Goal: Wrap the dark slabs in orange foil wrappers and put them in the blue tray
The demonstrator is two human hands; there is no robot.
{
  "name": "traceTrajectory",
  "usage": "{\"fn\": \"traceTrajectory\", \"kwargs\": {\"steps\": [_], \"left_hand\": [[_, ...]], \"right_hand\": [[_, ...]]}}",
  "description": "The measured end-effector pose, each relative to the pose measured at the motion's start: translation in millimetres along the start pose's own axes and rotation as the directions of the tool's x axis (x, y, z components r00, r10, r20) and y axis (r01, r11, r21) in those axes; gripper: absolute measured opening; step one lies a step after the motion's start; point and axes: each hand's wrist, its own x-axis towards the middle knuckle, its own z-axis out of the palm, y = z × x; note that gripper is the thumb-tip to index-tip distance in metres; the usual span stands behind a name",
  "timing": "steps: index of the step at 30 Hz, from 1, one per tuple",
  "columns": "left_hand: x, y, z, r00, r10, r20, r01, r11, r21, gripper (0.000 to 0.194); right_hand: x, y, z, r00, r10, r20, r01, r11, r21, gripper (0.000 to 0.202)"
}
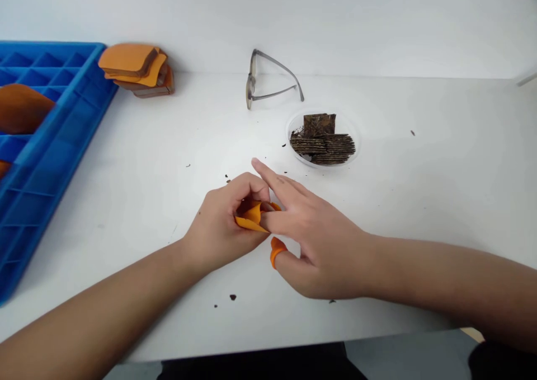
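My left hand (218, 220) is curled around a small orange paper pouch (250, 216) with its mouth facing right. A finger of my right hand (312, 234) reaches into that opening, while another finger stretches over the top, close to the left fingertips. The right thumb, standing apart below the pouch, wears an orange finger cot (277, 251). Inside the pouch, the fingertip is hidden. Beyond my hands a clear round dish (323, 163) holds thin, dark brown pressed squares (335, 148), mostly standing on edge in rows, with one leaning flat at the back.
At the left lies a blue compartment tray (50, 173) with orange-brown items (23, 108) in it. A stack of orange paper pouches (132, 64) stands beside its corner. Eyeglasses (251, 83) rest behind the dish. Dark crumbs (232, 297) dot the white table (440, 201).
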Motion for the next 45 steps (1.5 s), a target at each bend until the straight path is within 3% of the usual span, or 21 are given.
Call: {"fn": "traceTrajectory", "kwargs": {"steps": [4,10,15,19,24,31,35,40,45], "left_hand": [[0,1,0.1,0.999,0.028,-0.024,-0.027,0.999,0.040,0.031],[-2,2,6.3,0.995,-0.025,-0.097,0.017,0.997,-0.074,0.031],[-6,0,8.8,0.984,-0.037,-0.172,0.023,0.996,-0.085,0.033],[-4,1,7.7,0.989,-0.003,-0.147,-0.014,0.994,-0.113,0.034],[4,2,6.3,0.998,-0.058,-0.023,0.053,0.985,-0.165,0.037],[4,0,4.0,1.000,0.008,0.027,-0.005,0.991,-0.133,0.043],[4,-3,3.2,0.995,0.078,0.065,-0.070,0.990,-0.119,0.042],[1,-10,-0.5,0.988,0.085,0.126,-0.055,0.972,-0.230,0.042],[-2,-9,-3.2,0.995,0.088,-0.039,-0.094,0.977,-0.193,0.044]], "right_hand": [[-3,-4,6,0.997,0.067,0.030,-0.068,0.997,0.029,0.037],[-1,-11,3,0.999,0.018,-0.026,-0.019,0.999,-0.033,0.026],[-1,-14,2,0.999,0.008,-0.052,-0.013,0.997,-0.079,0.031],[0,-10,4,0.992,-0.084,-0.096,0.061,0.973,-0.223,0.031],[2,-7,-1,0.994,-0.096,-0.043,0.078,0.947,-0.312,0.028],[3,-9,-13,0.995,-0.091,0.048,0.102,0.934,-0.342,0.027],[1,-12,-16,0.993,-0.070,0.098,0.093,0.964,-0.249,0.027],[-4,-21,-15,1.000,-0.031,0.006,0.031,0.984,-0.178,0.025],[-10,-27,-19,0.983,-0.141,-0.115,0.085,0.916,-0.393,0.015]]}}
